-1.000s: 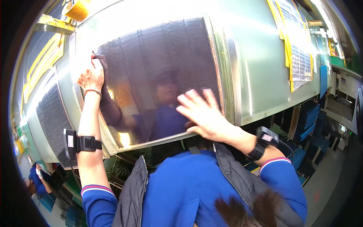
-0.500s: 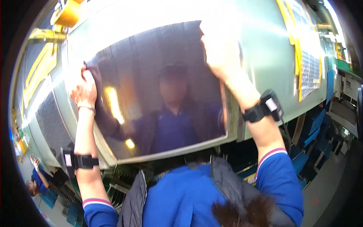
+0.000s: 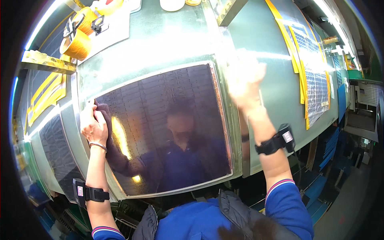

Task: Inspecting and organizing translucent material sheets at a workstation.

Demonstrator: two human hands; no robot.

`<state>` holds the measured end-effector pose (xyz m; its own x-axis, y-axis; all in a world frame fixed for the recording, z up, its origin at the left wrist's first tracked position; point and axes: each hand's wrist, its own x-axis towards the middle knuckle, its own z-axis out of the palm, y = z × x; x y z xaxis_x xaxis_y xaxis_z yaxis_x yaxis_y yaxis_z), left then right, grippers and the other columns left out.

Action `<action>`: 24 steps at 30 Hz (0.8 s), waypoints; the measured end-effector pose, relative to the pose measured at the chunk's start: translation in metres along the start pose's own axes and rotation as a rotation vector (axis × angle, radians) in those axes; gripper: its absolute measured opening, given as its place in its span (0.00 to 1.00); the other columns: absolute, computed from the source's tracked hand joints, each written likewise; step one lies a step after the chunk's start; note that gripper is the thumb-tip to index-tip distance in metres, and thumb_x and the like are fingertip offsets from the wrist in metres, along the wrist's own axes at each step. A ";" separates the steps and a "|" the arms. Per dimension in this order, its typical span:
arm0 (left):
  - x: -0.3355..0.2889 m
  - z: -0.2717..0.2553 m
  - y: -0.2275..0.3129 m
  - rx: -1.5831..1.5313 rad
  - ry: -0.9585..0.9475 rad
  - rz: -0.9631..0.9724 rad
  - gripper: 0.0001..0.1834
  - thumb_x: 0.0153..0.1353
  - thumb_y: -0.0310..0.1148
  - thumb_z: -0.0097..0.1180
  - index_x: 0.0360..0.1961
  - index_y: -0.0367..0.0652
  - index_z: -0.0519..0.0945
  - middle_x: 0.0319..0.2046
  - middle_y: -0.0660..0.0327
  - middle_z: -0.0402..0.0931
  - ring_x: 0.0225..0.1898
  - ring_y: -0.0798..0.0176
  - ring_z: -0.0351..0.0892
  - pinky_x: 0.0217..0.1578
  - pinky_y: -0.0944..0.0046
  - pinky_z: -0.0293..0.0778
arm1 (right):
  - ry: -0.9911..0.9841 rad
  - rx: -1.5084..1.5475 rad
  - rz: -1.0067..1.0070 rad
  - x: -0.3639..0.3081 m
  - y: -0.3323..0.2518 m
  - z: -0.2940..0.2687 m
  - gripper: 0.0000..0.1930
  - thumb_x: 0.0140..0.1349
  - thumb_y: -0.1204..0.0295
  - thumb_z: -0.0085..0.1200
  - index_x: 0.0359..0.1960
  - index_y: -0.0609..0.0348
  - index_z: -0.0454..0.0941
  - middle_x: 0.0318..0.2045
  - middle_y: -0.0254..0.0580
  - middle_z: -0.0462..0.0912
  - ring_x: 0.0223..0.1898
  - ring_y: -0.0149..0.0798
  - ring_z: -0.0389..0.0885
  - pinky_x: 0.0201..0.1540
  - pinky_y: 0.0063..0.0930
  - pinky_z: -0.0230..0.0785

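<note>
A large dark, glossy rectangular sheet (image 3: 164,120) with a thin copper-coloured rim lies on the pale green bench top, mirroring my upper body. At its far left corner my left hand (image 3: 95,126) is closed, with fingertips pinching the sheet's edge. My right hand (image 3: 246,86) is off the sheet, above the bench to the right of its copper rim. Glare and motion smear the right hand's fingers, so I cannot make out whether they hold anything. Both wrists are bent slightly inward.
Orange tape rolls (image 3: 76,45) stand at the far left by a metal bar (image 3: 48,63). A metal post (image 3: 231,12) rises at the back. Yellow-edged patterned sheets (image 3: 316,84) lie on the right. Blue panels (image 3: 330,140) are racked below the bench at right.
My right hand has left the sheet's right edge and moved out to the right. My left hand stays at the left corner. The view has shifted, showing more of the bench's back.
</note>
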<state>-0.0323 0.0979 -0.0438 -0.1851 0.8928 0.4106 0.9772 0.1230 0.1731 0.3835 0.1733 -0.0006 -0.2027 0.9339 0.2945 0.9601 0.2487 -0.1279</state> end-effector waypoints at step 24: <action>-0.022 -0.023 -0.003 -0.049 -0.262 0.049 0.22 0.64 0.35 0.43 0.59 0.41 0.65 0.54 0.48 0.66 0.57 0.48 0.64 0.57 0.55 0.59 | -0.124 0.059 -0.063 -0.048 -0.037 0.011 0.32 0.61 0.55 0.47 0.62 0.64 0.59 0.66 0.51 0.53 0.66 0.53 0.49 0.65 0.57 0.39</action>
<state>-0.0336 0.0678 -0.0328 -0.0980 0.9797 0.1746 0.9769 0.0613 0.2045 0.3561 0.1221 -0.0200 -0.2877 0.9398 0.1844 0.9325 0.3188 -0.1698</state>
